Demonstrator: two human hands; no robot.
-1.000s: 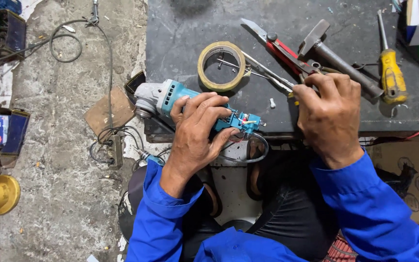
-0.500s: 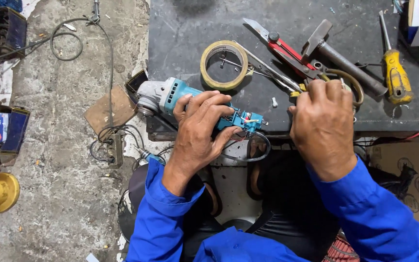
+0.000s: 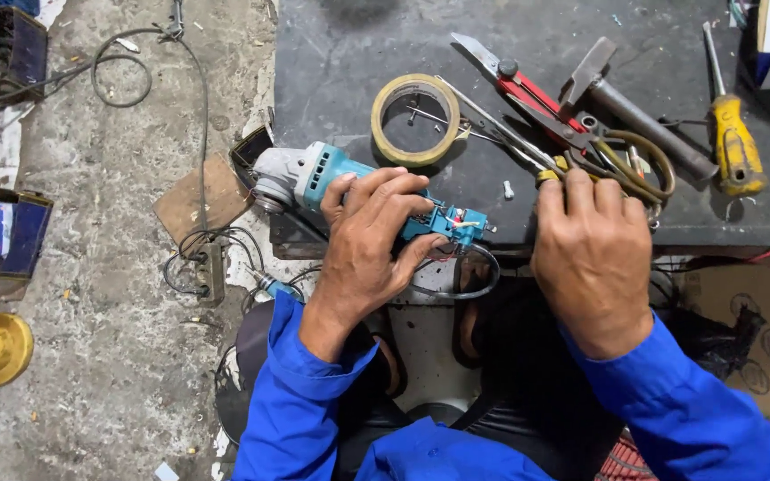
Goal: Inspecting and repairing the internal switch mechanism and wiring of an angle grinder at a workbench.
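Two hands work at the near edge of the dark desk [image 3: 358, 53]. The left hand [image 3: 376, 236] is wrapped around the body of a teal angle grinder [image 3: 314, 174], which lies across the desk's near-left corner with its grey head past the edge and its opened rear end showing wires. The right hand [image 3: 592, 254] is curled, fingers down on the handles of scissors [image 3: 634, 165]; whether it grips them I cannot tell. Near the scissors lie a roll of tape [image 3: 416, 120], red-handled pliers [image 3: 528, 89], a hammer [image 3: 634, 107] and a yellow screwdriver [image 3: 734, 142].
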